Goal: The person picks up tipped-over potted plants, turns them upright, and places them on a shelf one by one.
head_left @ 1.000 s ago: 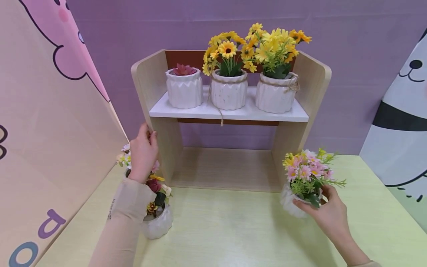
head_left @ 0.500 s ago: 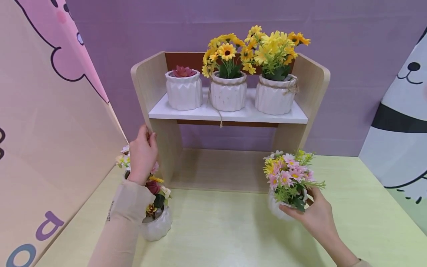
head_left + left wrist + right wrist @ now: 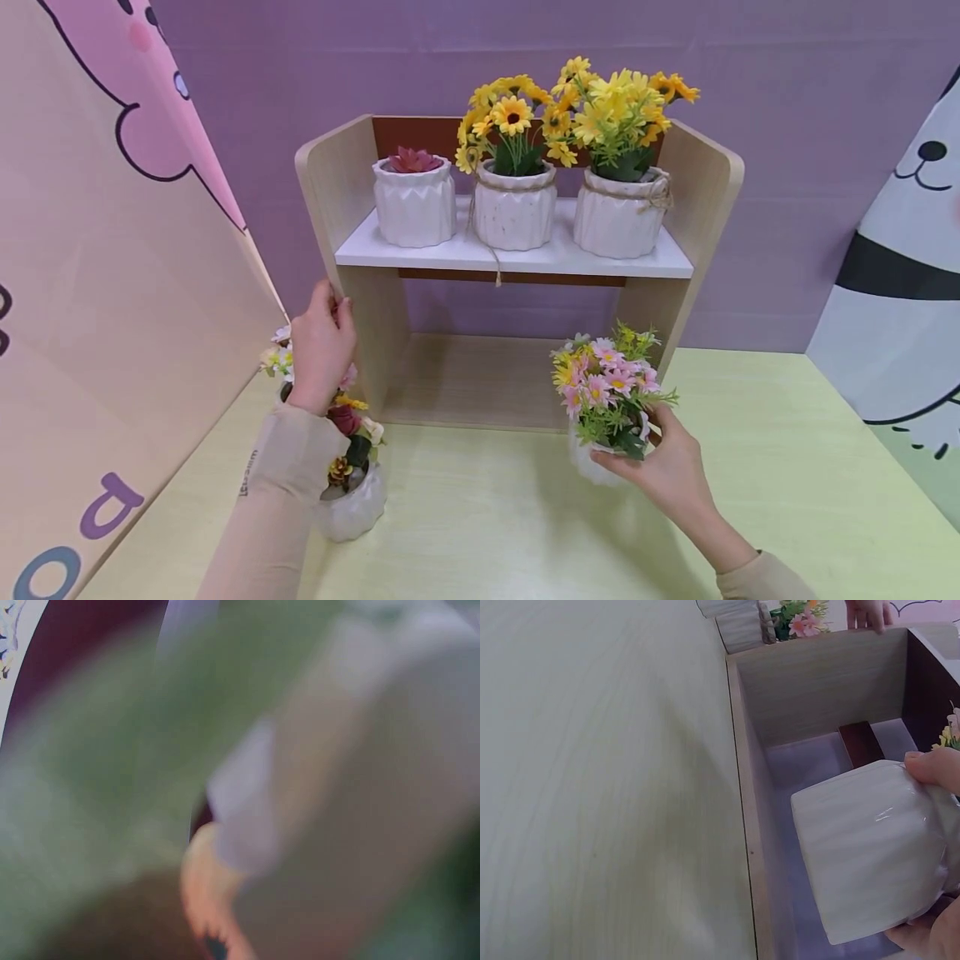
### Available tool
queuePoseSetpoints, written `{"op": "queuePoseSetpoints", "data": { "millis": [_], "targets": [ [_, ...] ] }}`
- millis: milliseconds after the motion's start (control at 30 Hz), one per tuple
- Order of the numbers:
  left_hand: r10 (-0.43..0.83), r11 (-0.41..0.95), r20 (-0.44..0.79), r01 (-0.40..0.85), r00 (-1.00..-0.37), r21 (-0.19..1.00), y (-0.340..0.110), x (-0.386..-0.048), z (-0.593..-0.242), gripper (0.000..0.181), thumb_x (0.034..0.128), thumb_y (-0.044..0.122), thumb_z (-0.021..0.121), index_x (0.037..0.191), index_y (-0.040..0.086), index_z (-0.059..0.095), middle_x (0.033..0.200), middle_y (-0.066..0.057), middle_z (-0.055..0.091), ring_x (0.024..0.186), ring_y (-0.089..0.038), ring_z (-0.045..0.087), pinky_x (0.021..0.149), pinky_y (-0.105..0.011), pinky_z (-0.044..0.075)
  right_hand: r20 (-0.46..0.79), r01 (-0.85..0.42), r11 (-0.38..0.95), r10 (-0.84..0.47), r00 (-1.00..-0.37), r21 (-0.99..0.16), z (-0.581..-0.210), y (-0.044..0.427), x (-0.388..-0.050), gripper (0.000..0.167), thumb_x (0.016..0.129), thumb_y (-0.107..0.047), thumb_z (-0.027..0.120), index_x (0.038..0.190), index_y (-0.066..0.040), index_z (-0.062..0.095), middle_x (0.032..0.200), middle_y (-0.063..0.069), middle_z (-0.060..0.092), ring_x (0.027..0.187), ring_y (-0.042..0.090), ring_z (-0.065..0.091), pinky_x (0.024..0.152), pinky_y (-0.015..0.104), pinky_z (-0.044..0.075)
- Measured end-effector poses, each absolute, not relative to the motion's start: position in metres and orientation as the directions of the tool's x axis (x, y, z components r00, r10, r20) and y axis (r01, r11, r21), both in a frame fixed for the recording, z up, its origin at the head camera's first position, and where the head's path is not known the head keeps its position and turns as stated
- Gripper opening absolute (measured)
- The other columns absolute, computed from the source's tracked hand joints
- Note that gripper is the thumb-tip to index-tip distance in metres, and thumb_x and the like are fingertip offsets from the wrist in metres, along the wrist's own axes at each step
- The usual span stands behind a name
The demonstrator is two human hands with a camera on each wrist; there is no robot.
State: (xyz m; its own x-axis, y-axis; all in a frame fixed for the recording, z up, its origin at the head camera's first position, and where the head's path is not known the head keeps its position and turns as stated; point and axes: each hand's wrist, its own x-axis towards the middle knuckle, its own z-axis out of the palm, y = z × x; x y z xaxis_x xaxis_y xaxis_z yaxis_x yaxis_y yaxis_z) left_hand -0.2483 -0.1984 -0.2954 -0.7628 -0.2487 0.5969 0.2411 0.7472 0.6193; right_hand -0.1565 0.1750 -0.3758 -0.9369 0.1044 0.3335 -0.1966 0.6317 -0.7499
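In the head view my right hand [image 3: 671,475] grips the rim of a white pot [image 3: 592,460] with pink and yellow flowers [image 3: 607,379], raised in front of the shelf's lower compartment [image 3: 480,383]. The right wrist view shows the same white pot [image 3: 870,847] between thumb and fingers [image 3: 937,769]. At the shelf's left side panel [image 3: 318,200], my left hand [image 3: 324,350] grips the front edge; its fingertips are partly hidden. The left wrist view is blurred.
On the upper shelf [image 3: 450,260] stand a succulent pot [image 3: 415,208] and two pots of yellow flowers [image 3: 514,208]. Below my left forearm, by the shelf's left side, is a white pot with mixed flowers [image 3: 356,504], with more flowers [image 3: 277,360] behind.
My right hand has moved left with the pink-flowered pot, from beside the shelf's right panel to before the lower compartment. My left hand stays on the panel.
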Motion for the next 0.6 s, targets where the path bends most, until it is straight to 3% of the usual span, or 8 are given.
{"op": "queuePoseSetpoints", "data": {
  "millis": [300,600],
  "targets": [
    [-0.243,0.752,0.599,0.241,-0.763,0.613,-0.199,-0.247,-0.296,0.026,0.0956,0.018,0.043,0.114,-0.001,0.048,0.086,-0.022,0.062,0.063,-0.034,0.059,0.058,-0.043,0.050,0.302,-0.174,0.617,0.109,-0.947,-0.768,-0.380,0.157,-0.175,0.081,0.056,-0.036,0.085,0.120,-0.004,0.046,0.111,0.015,0.058,0.102,0.029,0.056,0.084,0.042,0.047],
    [-0.235,0.754,0.608,0.253,-0.758,0.606,-0.198,-0.247,-0.296,0.026,0.0954,0.016,0.043,0.113,-0.001,0.047,0.086,-0.022,0.061,0.064,-0.034,0.060,0.060,-0.045,0.051,0.290,-0.172,0.610,0.099,-0.952,-0.774,-0.387,0.144,-0.194,0.087,0.058,-0.036,0.084,0.127,-0.003,0.041,0.122,0.017,0.053,0.110,0.032,0.053,0.085,0.044,0.047]
  ]
}}
